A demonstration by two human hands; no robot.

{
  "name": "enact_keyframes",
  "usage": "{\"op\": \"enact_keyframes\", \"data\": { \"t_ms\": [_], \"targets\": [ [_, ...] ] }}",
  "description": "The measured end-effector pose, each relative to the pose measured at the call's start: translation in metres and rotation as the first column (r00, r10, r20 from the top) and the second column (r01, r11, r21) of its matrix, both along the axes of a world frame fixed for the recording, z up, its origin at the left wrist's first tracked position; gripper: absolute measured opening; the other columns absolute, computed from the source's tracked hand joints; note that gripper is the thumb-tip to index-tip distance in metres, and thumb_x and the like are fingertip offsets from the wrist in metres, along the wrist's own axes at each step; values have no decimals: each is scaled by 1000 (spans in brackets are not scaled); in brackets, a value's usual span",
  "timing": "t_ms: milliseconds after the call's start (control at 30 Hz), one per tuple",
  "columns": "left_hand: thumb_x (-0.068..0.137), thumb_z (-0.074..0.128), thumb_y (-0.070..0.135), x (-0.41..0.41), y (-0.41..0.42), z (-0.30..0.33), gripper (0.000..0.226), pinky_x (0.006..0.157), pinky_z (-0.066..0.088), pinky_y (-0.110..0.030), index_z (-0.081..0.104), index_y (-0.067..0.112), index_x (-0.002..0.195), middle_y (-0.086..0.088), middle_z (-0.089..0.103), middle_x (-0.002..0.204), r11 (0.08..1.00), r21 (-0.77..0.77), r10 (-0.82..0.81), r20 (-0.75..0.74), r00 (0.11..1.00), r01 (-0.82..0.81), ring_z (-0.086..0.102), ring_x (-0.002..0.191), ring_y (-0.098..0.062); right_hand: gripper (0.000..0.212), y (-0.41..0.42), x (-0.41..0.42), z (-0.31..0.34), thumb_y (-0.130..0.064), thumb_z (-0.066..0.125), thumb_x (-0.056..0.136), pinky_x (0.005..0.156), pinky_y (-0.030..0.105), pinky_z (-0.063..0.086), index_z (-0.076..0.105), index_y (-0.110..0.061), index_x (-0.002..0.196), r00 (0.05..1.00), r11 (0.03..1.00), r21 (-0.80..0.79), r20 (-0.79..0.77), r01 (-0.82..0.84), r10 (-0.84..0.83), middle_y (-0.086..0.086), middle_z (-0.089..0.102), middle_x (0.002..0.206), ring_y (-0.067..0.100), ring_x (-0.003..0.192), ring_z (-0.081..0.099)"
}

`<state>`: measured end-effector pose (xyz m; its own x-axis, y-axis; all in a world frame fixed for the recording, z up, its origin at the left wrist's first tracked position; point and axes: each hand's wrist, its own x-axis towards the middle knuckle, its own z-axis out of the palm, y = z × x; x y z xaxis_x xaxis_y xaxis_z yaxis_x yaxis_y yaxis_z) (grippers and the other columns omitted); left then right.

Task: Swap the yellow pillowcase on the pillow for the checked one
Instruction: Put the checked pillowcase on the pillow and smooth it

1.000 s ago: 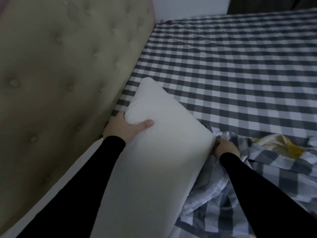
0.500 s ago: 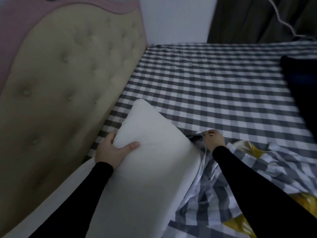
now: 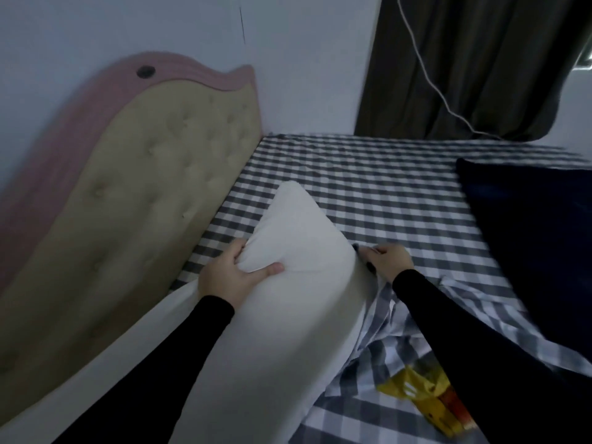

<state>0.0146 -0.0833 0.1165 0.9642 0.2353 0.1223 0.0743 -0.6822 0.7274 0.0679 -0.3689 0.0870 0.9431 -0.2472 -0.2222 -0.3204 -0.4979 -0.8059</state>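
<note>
Just one pillow (image 3: 288, 251), two pillowcases.

A: Camera setup?

B: Single head-worn wide-angle. Sits above the near edge of the bed (image 3: 384, 193), faces forward and down.

A: Framing?

B: Close. Both forearms enter from the bottom; left hand (image 3: 230, 277) and right hand (image 3: 389, 261) sit mid-frame. Headboard (image 3: 134, 200) runs along the left, curtain (image 3: 480, 59) is far right, wall (image 3: 304, 59) far centre.

A: Overlap with another view?

B: None, one view only. Edges bend from the lens.
</note>
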Motion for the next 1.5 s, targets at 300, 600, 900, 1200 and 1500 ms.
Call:
{"op": "enact_keyframes", "data": {
  "t_ms": [300,600,900,1200,1500],
  "targets": [
    [51,74,75,-45,-27,42,63,73,47,-29,61,33,97,11,68,90,963,148,-232,15,973,227,64,89,-17,35,23,-41,118,-41,58,90,53,21,40,70,-12,74,936,994,99,346,38,-70,-5,61,63,9,61,54],
    [56,69,78,-74,-51,33,96,95,38,-20,30,54,140,19,54,135,868,177,-456,-82,886,464,54,118,-7,25,41,-78,120,-38,47,96,58,26,36,59,-21,82,911,982,-183,411,54,27,-7,52,67,11,63,49],
    [41,70,83,-72,-31,3,105,88,48,-27,44,42,133,20,62,115,848,151,-476,-204,856,508,59,103,-5,26,64,-124,90,-40,51,93,70,19,44,70,-23,98,864,834,-312,73,-454,498,-5,69,90,11,86,60],
    [61,62,81,-75,-62,-8,83,82,46,-30,48,39,131,14,51,102,728,270,-583,-240,776,631,55,95,-11,31,22,-93,80,-34,45,95,86,35,48,65,-22,115,965,690,-691,-43,-215,258,0,61,119,23,109,56],
    [59,77,66,-58,-59,-14,74,84,45,-28,57,30,121,10,55,109,731,189,-610,-247,753,655,57,100,-14,18,62,-127,62,-29,55,89,94,33,38,71,-24,95,870,751,-594,165,-288,464,-4,71,100,18,94,60]
  ]
}}
